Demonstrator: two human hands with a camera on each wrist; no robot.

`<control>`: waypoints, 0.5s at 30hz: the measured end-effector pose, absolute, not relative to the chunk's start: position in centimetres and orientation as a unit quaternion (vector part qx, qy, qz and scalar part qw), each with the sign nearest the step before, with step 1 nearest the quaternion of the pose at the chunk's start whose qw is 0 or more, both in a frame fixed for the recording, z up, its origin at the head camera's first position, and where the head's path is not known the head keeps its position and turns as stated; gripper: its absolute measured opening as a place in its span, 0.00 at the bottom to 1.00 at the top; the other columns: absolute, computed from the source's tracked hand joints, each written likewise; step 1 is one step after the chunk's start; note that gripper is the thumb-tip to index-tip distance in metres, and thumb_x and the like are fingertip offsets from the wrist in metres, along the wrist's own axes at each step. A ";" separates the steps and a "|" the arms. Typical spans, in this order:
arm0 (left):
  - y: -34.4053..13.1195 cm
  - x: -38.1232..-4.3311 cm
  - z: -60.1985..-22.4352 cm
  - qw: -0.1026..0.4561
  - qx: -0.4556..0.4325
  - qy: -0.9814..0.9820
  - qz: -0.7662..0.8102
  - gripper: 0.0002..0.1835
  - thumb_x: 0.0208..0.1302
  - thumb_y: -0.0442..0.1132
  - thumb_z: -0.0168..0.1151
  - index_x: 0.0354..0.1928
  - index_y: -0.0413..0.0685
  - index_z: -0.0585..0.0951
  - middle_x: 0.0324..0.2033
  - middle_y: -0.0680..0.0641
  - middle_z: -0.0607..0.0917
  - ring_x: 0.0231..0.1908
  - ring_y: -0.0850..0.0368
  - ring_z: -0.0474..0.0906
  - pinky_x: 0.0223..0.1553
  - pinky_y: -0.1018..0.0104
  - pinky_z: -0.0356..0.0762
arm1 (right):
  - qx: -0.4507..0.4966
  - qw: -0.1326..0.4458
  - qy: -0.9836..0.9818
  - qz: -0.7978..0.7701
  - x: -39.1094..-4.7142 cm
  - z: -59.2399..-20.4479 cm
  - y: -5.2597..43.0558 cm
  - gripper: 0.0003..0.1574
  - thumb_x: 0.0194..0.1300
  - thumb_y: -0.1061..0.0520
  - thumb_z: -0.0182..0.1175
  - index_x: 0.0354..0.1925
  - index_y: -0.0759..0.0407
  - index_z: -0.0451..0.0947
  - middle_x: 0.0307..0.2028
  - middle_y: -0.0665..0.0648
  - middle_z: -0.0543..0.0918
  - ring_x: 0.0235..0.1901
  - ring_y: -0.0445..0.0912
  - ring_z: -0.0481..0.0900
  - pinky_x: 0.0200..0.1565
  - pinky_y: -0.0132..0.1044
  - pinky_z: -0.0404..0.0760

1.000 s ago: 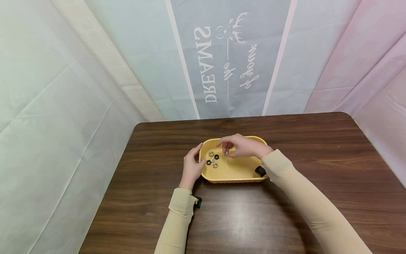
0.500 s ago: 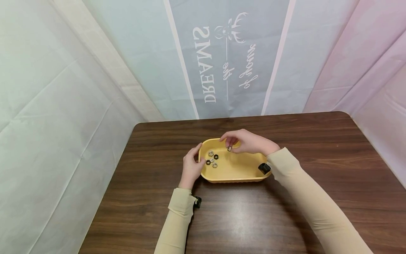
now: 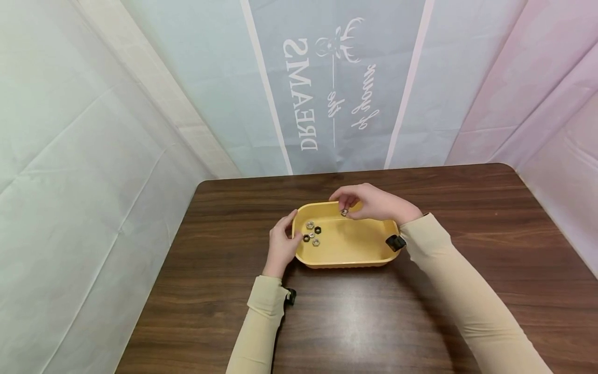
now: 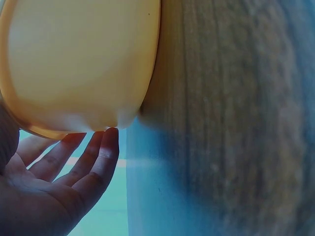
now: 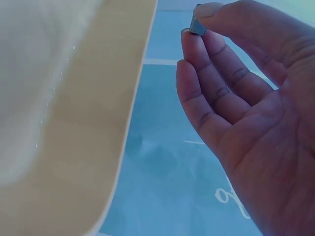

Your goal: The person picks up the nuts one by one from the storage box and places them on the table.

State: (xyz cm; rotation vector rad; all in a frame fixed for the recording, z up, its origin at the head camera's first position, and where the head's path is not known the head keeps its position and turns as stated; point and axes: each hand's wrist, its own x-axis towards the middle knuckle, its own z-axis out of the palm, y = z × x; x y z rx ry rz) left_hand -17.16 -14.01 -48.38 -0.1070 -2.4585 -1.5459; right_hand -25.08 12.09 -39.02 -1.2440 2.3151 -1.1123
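Note:
A yellow tray (image 3: 348,241) sits on the table, and my left hand (image 3: 281,245) grips its left end. In the left wrist view, the fingers (image 4: 101,167) bend up against the tray's outer wall, while the thumb is mostly cut off at the left edge. Over the tray's far rim, my right hand (image 3: 377,202) pinches a silver hex nut (image 3: 344,212) between thumb and fingertips. The right wrist view shows that hex nut (image 5: 198,26) raised beside the tray wall (image 5: 106,113). Several silver and black nuts (image 3: 316,242) lie grouped inside the tray's left end.
The dark wood-grain table (image 3: 345,317) extends around the tray on all sides. Behind it hangs a pale printed curtain (image 3: 345,104), with light fabric walls to the left and right. Black wrist cameras (image 3: 396,242) are strapped near both cuffs.
My right hand has moved right and toward the far rim, carrying the hex nut with it. The left hand, the tray and the grouped nuts stay in place.

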 end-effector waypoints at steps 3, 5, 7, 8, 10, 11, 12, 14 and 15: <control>-14.0 -17.2 -48.4 0.118 -0.037 -0.840 -0.528 0.32 0.52 0.21 0.58 0.63 0.41 0.74 0.50 0.43 0.80 0.45 0.49 0.78 0.32 0.68 0.80 | -0.437 0.137 0.797 -0.393 -25.1 -38.9 12.3 0.28 0.55 0.73 0.61 0.55 0.60 0.75 0.36 0.54 0.81 0.39 0.46 0.79 0.47 0.45 0.78; -14.0 -17.2 -48.4 0.118 -0.037 -0.840 -0.528 0.32 0.53 0.21 0.58 0.63 0.41 0.74 0.50 0.43 0.80 0.45 0.49 0.78 0.32 0.68 0.80 | -0.438 0.133 0.794 -0.399 -25.2 -38.8 12.5 0.28 0.54 0.73 0.61 0.54 0.62 0.75 0.35 0.55 0.81 0.39 0.47 0.80 0.47 0.45 0.78; -14.0 -17.3 -48.5 0.117 -0.037 -0.840 -0.529 0.32 0.53 0.21 0.58 0.63 0.41 0.74 0.50 0.43 0.80 0.45 0.49 0.78 0.33 0.68 0.80 | -0.438 0.130 0.792 -0.404 -25.2 -38.8 12.6 0.27 0.54 0.74 0.61 0.54 0.64 0.75 0.35 0.56 0.81 0.39 0.47 0.80 0.47 0.46 0.78; -14.0 -17.3 -48.5 0.117 -0.036 -0.840 -0.529 0.32 0.53 0.21 0.58 0.63 0.41 0.74 0.50 0.43 0.80 0.45 0.49 0.78 0.33 0.68 0.80 | -0.439 0.129 0.792 -0.405 -25.2 -38.8 12.7 0.27 0.54 0.74 0.61 0.54 0.65 0.75 0.35 0.56 0.81 0.39 0.47 0.80 0.47 0.46 0.78; -14.0 -17.2 -48.5 0.116 -0.036 -0.839 -0.530 0.32 0.53 0.21 0.58 0.63 0.41 0.74 0.50 0.43 0.80 0.45 0.49 0.78 0.33 0.68 0.80 | -0.436 0.127 0.793 -0.406 -25.1 -38.7 13.0 0.28 0.53 0.74 0.61 0.54 0.66 0.75 0.35 0.56 0.81 0.39 0.47 0.80 0.47 0.46 0.78; -14.0 -17.2 -48.4 0.116 -0.036 -0.840 -0.529 0.32 0.53 0.21 0.58 0.63 0.41 0.74 0.50 0.43 0.80 0.45 0.49 0.78 0.33 0.68 0.80 | -0.435 0.126 0.794 -0.406 -25.1 -38.6 13.1 0.28 0.53 0.74 0.61 0.54 0.66 0.75 0.35 0.56 0.81 0.39 0.46 0.80 0.47 0.46 0.78; -14.0 -17.2 -48.4 0.116 -0.036 -0.840 -0.528 0.32 0.53 0.21 0.58 0.63 0.41 0.74 0.50 0.43 0.80 0.45 0.49 0.78 0.33 0.68 0.80 | -0.435 0.124 0.795 -0.404 -25.1 -38.6 13.2 0.28 0.53 0.74 0.61 0.54 0.64 0.75 0.35 0.56 0.81 0.39 0.46 0.80 0.47 0.45 0.78; -14.0 -17.2 -48.4 0.117 -0.035 -0.840 -0.528 0.32 0.53 0.21 0.58 0.63 0.42 0.74 0.50 0.43 0.80 0.45 0.49 0.78 0.32 0.68 0.80 | -0.434 0.118 0.798 -0.401 -25.1 -38.5 13.5 0.28 0.54 0.73 0.61 0.54 0.62 0.75 0.35 0.55 0.81 0.39 0.45 0.80 0.47 0.42 0.78; -14.0 -17.2 -48.3 0.116 -0.035 -0.840 -0.528 0.32 0.52 0.21 0.58 0.63 0.42 0.74 0.50 0.43 0.80 0.45 0.49 0.78 0.32 0.68 0.80 | -0.433 0.116 0.799 -0.401 -25.0 -38.4 13.7 0.28 0.54 0.73 0.61 0.54 0.60 0.75 0.35 0.54 0.81 0.39 0.45 0.80 0.47 0.42 0.78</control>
